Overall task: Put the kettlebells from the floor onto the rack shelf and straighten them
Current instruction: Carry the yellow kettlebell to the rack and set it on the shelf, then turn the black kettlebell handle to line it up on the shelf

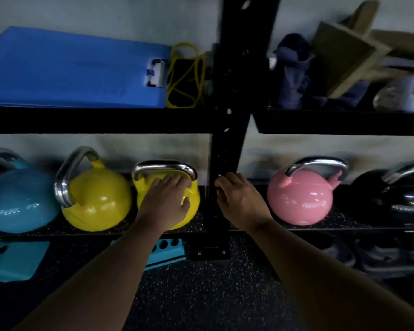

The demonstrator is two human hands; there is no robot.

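On the low rack shelf stand a blue kettlebell, a yellow kettlebell with its handle turned sideways, and a second yellow kettlebell with its handle facing me. My left hand lies on that second yellow one, fingers reaching under its steel handle. To the right of the black upright post my right hand hovers with fingers loosely curled, holding nothing. Further right stand a pink kettlebell and a black kettlebell.
The upper shelf carries a folded blue mat, a yellow band, a dark cloth, wooden boards and a pale kettlebell. Teal blocks lie under the low shelf. Speckled rubber floor spreads below.
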